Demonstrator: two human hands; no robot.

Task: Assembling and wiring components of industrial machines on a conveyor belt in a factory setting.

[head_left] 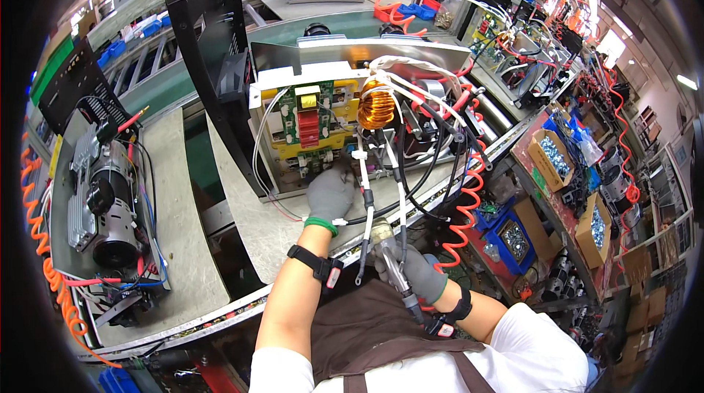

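My left hand, in a grey glove with a green cuff, reaches into the lower front of an open machine. Its fingers are curled near the bottom of the green circuit board; what they pinch, if anything, is hidden. Closer to my body, my right hand, also gloved, is wrapped around a silver air screwdriver. Above and between the hands, white-sleeved cables with ring lugs hang out of the machine. A copper-wound coil sits beside the board, and black cables loop on its right.
A tall black panel rises at the machine's left. Another unit with a silver motor stands on the left metal plate. An orange coiled hose hangs at right, before a blue bin and cardboard boxes of bolts.
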